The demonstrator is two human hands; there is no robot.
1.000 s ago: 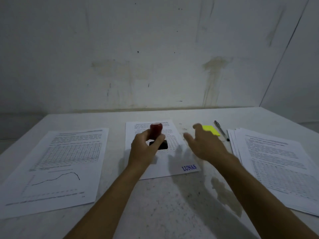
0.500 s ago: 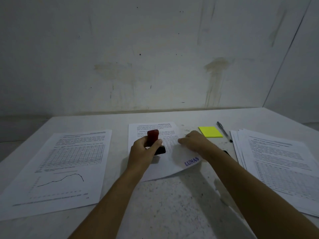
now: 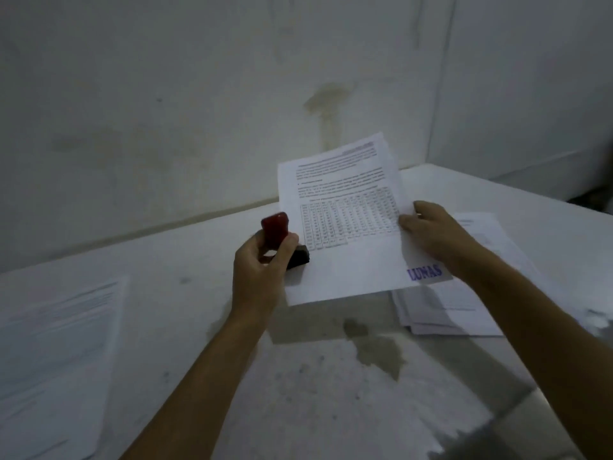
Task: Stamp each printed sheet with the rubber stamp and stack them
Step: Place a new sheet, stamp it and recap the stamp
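Observation:
My left hand [image 3: 260, 272] grips the rubber stamp [image 3: 282, 239] by its red handle, its black base held just above the table. My right hand [image 3: 431, 230] pinches the right edge of a printed sheet [image 3: 348, 220] and holds it lifted and tilted above the table. A blue "LUNAS" stamp mark [image 3: 425, 272] shows at that sheet's lower right corner. A stack of printed sheets [image 3: 464, 310] lies on the table under my right forearm. Another printed sheet [image 3: 56, 353] lies flat at the left.
The pale table [image 3: 298, 376] has a dark stain [image 3: 378, 350] near its middle. A stained white wall [image 3: 232, 94] rises right behind the table, and the table's right edge runs close by the stack.
My right hand took hold of the stamped sheet and lifted it off the table toward the right. My left hand raised the stamp a little. The view swung right.

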